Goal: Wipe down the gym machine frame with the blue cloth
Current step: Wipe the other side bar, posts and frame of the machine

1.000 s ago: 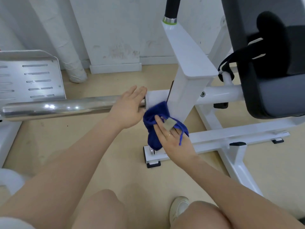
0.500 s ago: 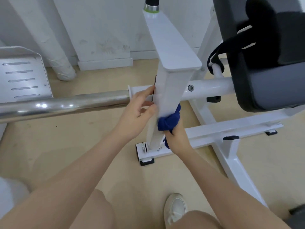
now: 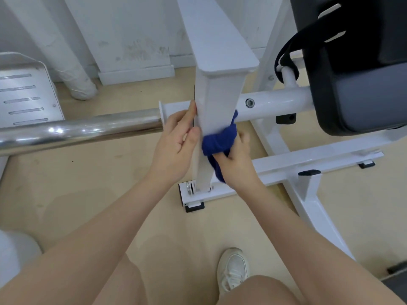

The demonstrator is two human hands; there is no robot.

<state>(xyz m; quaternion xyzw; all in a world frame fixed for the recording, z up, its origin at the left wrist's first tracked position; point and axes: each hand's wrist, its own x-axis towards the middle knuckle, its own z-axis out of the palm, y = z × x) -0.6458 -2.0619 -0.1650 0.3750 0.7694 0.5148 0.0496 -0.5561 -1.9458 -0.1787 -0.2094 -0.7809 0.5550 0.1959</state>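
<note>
Looking down from the head view, the right hand has its fingers clenched around the bunched cloth, pressing it against the right side of the white post. Part of the cloth hangs below the fingers and part rides above them, reaching up toward the crossbar. The left hand steadies the post from the other side: thumb and forefinger lie fairly straight along its left edge, touching it, grasping nothing that can be seen.

Risks, as a judgement. The cloth is wadded, so only a small patch likely meets the paint; a stroke from here could leave the front face and left side streaked or missed. The loose tail beneath the fingers could snag on the base bracket if the hand travels low. The left fingertips sit just beside a dark gap at the post's edge, close to the chrome bar; if that joint pivots, they could get pinched.
</note>
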